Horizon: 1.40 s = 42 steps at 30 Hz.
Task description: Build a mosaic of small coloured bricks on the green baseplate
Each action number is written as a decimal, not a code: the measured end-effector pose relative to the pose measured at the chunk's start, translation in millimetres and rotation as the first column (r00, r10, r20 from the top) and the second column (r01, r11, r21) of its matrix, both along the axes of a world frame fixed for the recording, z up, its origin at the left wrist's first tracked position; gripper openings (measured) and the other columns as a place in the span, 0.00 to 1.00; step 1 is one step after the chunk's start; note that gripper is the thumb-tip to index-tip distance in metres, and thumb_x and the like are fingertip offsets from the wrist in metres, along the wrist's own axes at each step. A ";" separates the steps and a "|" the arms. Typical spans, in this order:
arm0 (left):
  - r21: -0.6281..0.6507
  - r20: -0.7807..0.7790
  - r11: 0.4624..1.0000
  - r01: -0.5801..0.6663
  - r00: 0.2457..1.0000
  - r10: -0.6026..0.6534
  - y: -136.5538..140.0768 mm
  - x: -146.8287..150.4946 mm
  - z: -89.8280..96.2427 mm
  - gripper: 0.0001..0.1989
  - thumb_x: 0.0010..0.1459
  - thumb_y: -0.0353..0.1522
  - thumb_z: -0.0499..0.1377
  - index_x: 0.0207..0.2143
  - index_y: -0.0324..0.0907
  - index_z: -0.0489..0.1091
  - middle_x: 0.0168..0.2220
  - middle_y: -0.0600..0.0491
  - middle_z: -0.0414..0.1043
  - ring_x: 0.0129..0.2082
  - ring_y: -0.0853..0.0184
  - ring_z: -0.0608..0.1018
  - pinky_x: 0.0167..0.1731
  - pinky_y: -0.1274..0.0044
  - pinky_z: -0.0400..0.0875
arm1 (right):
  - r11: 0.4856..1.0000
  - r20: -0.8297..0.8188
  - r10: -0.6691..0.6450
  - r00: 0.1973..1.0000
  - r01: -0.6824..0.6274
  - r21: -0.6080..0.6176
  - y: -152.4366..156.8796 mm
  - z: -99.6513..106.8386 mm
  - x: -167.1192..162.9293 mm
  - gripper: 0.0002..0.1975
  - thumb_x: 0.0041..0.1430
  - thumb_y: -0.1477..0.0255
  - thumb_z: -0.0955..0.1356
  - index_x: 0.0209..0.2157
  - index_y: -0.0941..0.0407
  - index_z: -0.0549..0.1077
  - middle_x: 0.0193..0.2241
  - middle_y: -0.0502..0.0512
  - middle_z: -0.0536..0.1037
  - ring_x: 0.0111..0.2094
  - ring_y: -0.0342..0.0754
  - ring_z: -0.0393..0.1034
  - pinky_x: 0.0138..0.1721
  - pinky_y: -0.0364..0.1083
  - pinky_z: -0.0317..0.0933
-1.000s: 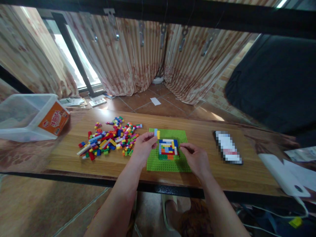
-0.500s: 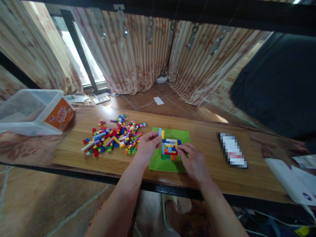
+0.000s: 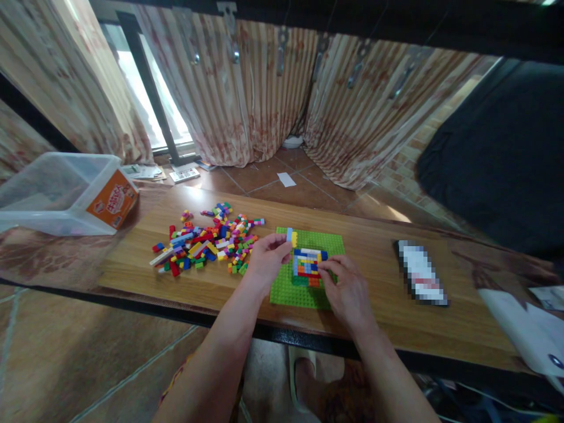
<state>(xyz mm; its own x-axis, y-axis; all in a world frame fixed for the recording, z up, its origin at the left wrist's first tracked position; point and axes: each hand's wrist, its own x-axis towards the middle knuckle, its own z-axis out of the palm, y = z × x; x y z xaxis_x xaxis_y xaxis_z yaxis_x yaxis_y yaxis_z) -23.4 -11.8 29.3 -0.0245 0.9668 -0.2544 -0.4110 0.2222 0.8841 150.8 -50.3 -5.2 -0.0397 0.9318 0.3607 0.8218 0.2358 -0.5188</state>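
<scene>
Left hand: your left hand (image 3: 264,258) pinches a small blue-and-yellow brick pair (image 3: 291,237) in its fingers, above the baseplate's far left part.
Right hand: your right hand (image 3: 348,291) has curled fingers touching the right edge of the brick build (image 3: 307,265).
Baseplate: the green baseplate (image 3: 328,242) lies flat on the worktop (image 3: 374,294).
Loose bricks: the brick pile (image 3: 207,244) sits left of it.
Bin: a clear plastic bin (image 3: 57,194) stands far left.

orange label (image 3: 112,202) on clear bin (image 3: 57,191): print too blurred to read
</scene>
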 end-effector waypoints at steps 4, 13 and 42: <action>0.009 0.000 1.000 0.005 1.000 -0.005 -0.1 -0.8 0.1 0.10 0.39 0.32 0.68 0.25 0.38 0.73 0.23 0.57 0.71 0.20 0.77 0.69 0.24 0.82 0.62 | 0.998 -0.076 -0.061 0.995 0.059 -0.029 -1.7 0.0 -3.6 0.08 0.59 0.71 0.64 0.31 0.56 0.76 0.36 0.56 0.75 0.36 0.49 0.70 0.40 0.49 0.64; -0.014 -0.021 1.000 0.013 1.000 -0.014 -1.4 1.4 -0.8 0.07 0.41 0.31 0.67 0.24 0.37 0.73 0.21 0.57 0.70 0.20 0.77 0.68 0.23 0.82 0.61 | 0.989 -0.244 -0.137 0.960 0.118 -0.090 -1.7 2.6 1.0 0.10 0.56 0.66 0.66 0.34 0.56 0.76 0.37 0.57 0.76 0.32 0.48 0.71 0.36 0.48 0.65; -0.044 -0.071 0.991 0.128 0.989 -0.131 -7.5 11.7 -5.6 0.06 0.43 0.30 0.65 0.26 0.36 0.74 0.22 0.55 0.71 0.21 0.76 0.69 0.24 0.82 0.64 | 0.942 -0.224 -0.304 0.926 0.258 -0.213 7.1 -9.2 -9.4 0.20 0.57 0.56 0.65 0.40 0.57 0.71 0.35 0.60 0.78 0.32 0.53 0.72 0.36 0.51 0.62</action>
<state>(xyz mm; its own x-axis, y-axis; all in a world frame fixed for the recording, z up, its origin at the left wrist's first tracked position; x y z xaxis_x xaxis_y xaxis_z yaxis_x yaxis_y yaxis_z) -11.7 -19.3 23.7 0.0800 0.9524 -0.2942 -0.3104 0.3043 0.9006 141.4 -43.2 -14.5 0.3033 0.9405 0.1534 0.6786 -0.1002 -0.7277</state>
